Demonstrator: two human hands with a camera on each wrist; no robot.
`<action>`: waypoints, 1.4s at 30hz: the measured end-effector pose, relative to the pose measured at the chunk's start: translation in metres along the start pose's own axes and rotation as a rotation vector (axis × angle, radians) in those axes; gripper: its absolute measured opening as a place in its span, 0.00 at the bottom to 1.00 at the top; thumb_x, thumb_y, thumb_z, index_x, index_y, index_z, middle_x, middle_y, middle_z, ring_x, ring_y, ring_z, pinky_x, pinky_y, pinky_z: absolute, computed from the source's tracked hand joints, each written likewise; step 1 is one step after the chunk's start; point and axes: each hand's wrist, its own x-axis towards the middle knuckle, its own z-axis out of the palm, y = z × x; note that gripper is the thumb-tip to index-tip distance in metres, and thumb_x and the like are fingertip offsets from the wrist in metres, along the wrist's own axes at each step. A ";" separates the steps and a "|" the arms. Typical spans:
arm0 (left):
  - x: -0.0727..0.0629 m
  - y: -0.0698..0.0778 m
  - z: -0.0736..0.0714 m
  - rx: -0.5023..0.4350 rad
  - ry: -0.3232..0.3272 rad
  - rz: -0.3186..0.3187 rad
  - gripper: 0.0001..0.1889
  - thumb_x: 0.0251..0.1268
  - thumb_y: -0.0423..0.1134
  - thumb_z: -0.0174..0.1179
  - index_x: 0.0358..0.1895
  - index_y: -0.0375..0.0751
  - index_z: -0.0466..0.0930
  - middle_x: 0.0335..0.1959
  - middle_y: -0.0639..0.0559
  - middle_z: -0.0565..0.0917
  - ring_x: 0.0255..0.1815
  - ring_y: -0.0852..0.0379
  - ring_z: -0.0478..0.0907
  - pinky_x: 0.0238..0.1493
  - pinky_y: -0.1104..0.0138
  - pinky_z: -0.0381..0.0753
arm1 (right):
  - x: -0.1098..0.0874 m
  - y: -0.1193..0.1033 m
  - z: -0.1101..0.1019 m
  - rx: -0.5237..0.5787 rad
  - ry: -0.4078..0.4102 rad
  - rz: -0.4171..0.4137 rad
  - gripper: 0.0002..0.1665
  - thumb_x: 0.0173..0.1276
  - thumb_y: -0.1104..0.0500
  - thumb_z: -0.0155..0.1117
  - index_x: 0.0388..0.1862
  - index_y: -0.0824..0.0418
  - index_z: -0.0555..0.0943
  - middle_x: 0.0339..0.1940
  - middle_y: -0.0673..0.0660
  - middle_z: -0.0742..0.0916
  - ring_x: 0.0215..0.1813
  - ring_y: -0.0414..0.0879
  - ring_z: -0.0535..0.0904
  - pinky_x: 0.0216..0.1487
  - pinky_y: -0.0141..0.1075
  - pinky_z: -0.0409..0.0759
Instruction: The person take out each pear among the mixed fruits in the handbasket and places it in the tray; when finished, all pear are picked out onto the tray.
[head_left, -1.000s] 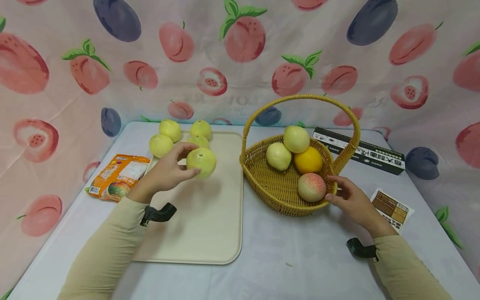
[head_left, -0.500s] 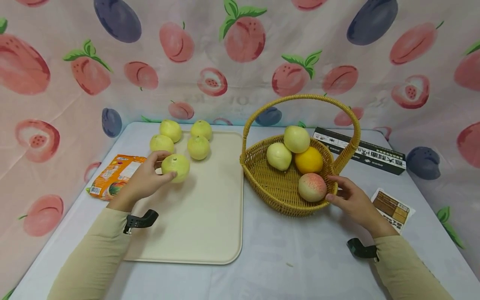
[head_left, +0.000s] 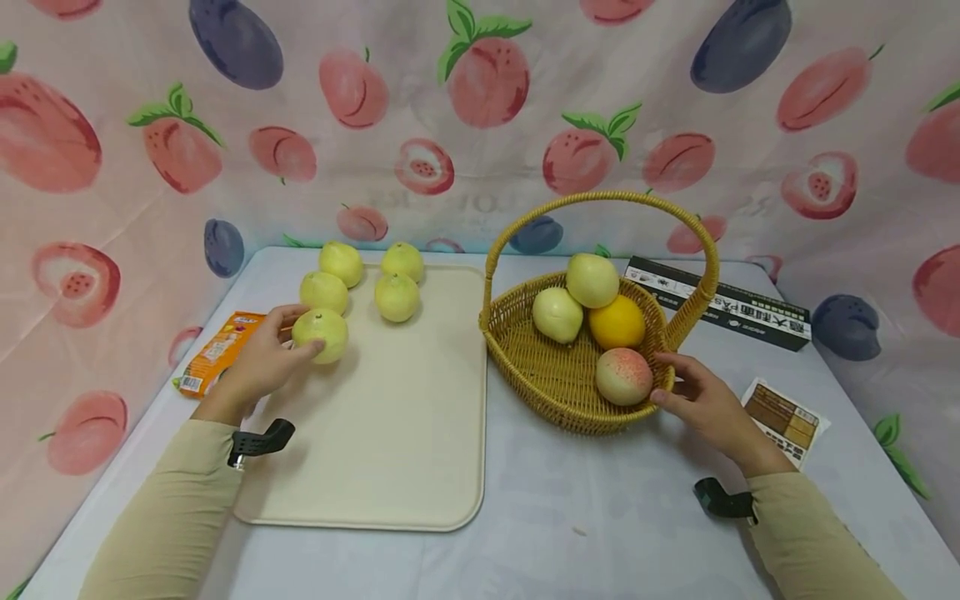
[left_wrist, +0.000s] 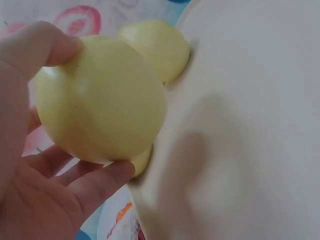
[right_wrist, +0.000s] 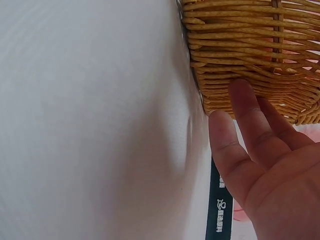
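My left hand (head_left: 262, 358) grips a round yellow-green fruit (head_left: 322, 335) over the left side of the beige tray (head_left: 405, 433). Thumb and fingers curve round it in the left wrist view, where its shadow falls on the tray. Several similar fruits, among them one (head_left: 397, 297) on the tray and one (head_left: 324, 292) at its corner, are grouped at the back left. At the right end of the wicker basket (head_left: 525, 383), my right hand (head_left: 708, 408) touches the weave with extended fingers (right_wrist: 245, 100). Inside lie two pale green fruits (head_left: 592, 281), an orange (head_left: 617, 322) and a peach (head_left: 624, 377).
An orange snack packet (head_left: 217, 354) lies left of the tray, partly behind my left hand. A long black box (head_left: 720, 304) sits behind the basket. Beside my right hand is a flat brown-and-white packet (head_left: 783, 421). The basket's tall handle (head_left: 600, 197) arches above it.
Carrying the yellow-green fruit, my left hand has moved left and slightly lower across the tray, close to the fruits at the back left. My right hand has stayed at the basket.
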 end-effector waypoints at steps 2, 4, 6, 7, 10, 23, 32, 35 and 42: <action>0.002 -0.005 0.000 -0.010 0.002 -0.006 0.42 0.70 0.48 0.63 0.77 0.34 0.51 0.75 0.30 0.55 0.73 0.29 0.55 0.68 0.39 0.61 | -0.001 0.000 0.000 0.000 0.000 0.006 0.36 0.77 0.55 0.60 0.76 0.67 0.61 0.73 0.73 0.66 0.65 0.69 0.69 0.62 0.62 0.69; 0.004 -0.009 0.000 -0.013 0.008 -0.005 0.42 0.70 0.48 0.63 0.77 0.33 0.51 0.75 0.29 0.55 0.73 0.28 0.56 0.68 0.39 0.61 | -0.002 0.000 0.000 0.000 0.002 0.007 0.36 0.77 0.56 0.60 0.76 0.67 0.61 0.73 0.73 0.66 0.65 0.70 0.70 0.62 0.62 0.69; 0.006 -0.014 -0.001 -0.012 0.013 -0.010 0.42 0.70 0.48 0.63 0.77 0.33 0.51 0.75 0.28 0.55 0.73 0.29 0.57 0.68 0.39 0.61 | -0.002 0.000 0.000 0.001 0.003 0.007 0.36 0.77 0.56 0.60 0.76 0.67 0.61 0.73 0.73 0.66 0.65 0.70 0.69 0.63 0.62 0.69; 0.006 -0.016 -0.001 -0.011 0.015 -0.016 0.42 0.71 0.49 0.62 0.77 0.33 0.51 0.75 0.28 0.55 0.73 0.29 0.57 0.69 0.39 0.61 | -0.002 0.000 0.000 0.005 0.002 0.007 0.36 0.77 0.56 0.60 0.76 0.67 0.61 0.74 0.72 0.65 0.65 0.70 0.69 0.63 0.63 0.68; 0.008 -0.023 -0.002 -0.001 0.019 -0.038 0.42 0.71 0.51 0.61 0.77 0.34 0.50 0.75 0.29 0.54 0.73 0.30 0.57 0.69 0.40 0.60 | -0.001 0.000 0.000 0.011 -0.003 0.006 0.36 0.77 0.56 0.60 0.76 0.67 0.60 0.74 0.73 0.65 0.66 0.70 0.68 0.63 0.64 0.68; 0.013 -0.035 -0.003 0.027 0.042 -0.089 0.46 0.69 0.57 0.61 0.78 0.35 0.48 0.76 0.29 0.54 0.72 0.31 0.58 0.68 0.40 0.62 | 0.001 -0.001 0.000 -0.007 0.005 -0.039 0.35 0.76 0.57 0.60 0.75 0.68 0.62 0.72 0.73 0.67 0.61 0.67 0.73 0.50 0.22 0.71; 0.015 -0.036 -0.006 0.006 0.054 -0.073 0.46 0.70 0.56 0.61 0.78 0.33 0.47 0.76 0.28 0.53 0.75 0.31 0.55 0.72 0.43 0.57 | -0.001 -0.002 0.000 -0.003 0.004 -0.036 0.35 0.76 0.57 0.61 0.75 0.68 0.62 0.72 0.73 0.68 0.61 0.67 0.73 0.50 0.22 0.71; 0.015 -0.036 -0.007 0.008 0.061 -0.061 0.46 0.70 0.57 0.60 0.78 0.32 0.48 0.76 0.27 0.54 0.74 0.31 0.56 0.71 0.43 0.57 | -0.001 -0.002 0.000 0.004 0.003 -0.039 0.35 0.76 0.58 0.60 0.75 0.68 0.62 0.72 0.73 0.67 0.62 0.68 0.73 0.50 0.22 0.71; 0.016 -0.036 -0.008 0.027 0.076 -0.048 0.48 0.69 0.59 0.60 0.78 0.31 0.48 0.75 0.27 0.55 0.74 0.31 0.56 0.71 0.42 0.57 | -0.001 -0.002 0.000 0.008 0.002 -0.030 0.34 0.76 0.57 0.60 0.75 0.68 0.62 0.72 0.72 0.67 0.64 0.67 0.71 0.52 0.23 0.70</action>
